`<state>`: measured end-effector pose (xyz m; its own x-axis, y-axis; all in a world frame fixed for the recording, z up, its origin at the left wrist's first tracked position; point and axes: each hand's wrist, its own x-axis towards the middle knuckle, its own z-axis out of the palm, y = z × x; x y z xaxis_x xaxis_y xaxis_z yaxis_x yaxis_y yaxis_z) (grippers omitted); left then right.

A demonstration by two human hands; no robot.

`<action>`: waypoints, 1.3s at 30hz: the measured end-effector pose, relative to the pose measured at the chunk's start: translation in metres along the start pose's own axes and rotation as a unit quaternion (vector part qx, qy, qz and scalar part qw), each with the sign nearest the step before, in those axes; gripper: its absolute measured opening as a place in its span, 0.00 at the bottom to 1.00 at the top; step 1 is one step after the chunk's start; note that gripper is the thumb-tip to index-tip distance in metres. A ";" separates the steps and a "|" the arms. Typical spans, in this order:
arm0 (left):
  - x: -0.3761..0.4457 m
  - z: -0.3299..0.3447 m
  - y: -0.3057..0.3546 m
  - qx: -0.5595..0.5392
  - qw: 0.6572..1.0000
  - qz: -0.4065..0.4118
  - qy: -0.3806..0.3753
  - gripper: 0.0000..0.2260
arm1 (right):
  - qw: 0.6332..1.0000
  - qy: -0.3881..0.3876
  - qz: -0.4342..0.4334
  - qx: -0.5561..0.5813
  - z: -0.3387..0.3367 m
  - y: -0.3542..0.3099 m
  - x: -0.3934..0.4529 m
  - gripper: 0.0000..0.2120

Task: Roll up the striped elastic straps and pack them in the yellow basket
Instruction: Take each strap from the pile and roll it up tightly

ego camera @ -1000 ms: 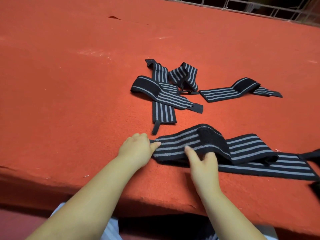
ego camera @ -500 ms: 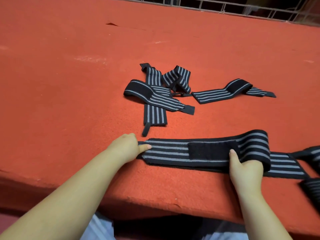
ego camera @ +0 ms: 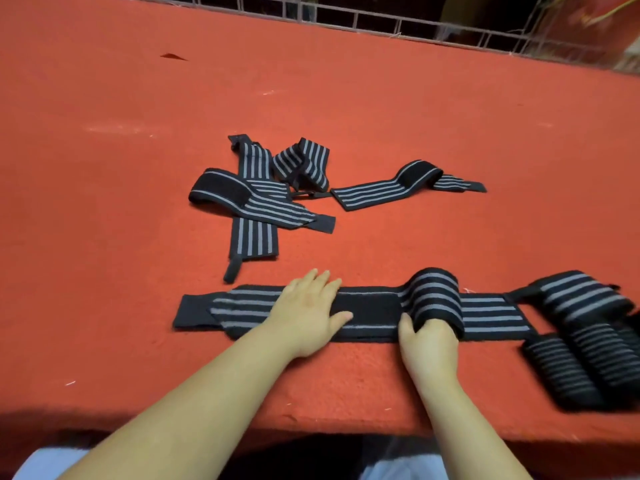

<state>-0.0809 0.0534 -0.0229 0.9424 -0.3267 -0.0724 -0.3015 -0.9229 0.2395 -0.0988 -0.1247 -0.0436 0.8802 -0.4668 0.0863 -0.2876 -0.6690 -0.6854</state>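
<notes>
Left hand point(ego camera: 308, 306) flat on strap point(ego camera: 367, 308) (right hand point(ego camera: 427, 337) round its roll)

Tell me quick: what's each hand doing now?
Left hand: open, pressing flat on the strap.
Right hand: gripping that strap's rolled part.

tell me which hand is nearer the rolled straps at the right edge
Right. The right hand grips the fold of the strap being rolled, a short way left of the rolled straps. The left hand presses flat on that strap, farther left.

Left hand point(ego camera: 308, 311) flat, fingers straight, pressing down, right hand point(ego camera: 427, 336) curled in a grip, forearms bare
</notes>
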 end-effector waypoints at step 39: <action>-0.003 -0.095 -0.053 0.043 0.894 0.134 0.425 0.20 | 0.882 -0.325 -0.329 0.092 -0.002 -0.138 -0.007 0.24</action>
<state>-0.0538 0.1228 0.0569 0.5936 -0.3000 0.7468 -0.5089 -0.8587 0.0596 -0.0666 -0.0306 0.0518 0.8807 0.4588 0.1176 0.3806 -0.5377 -0.7523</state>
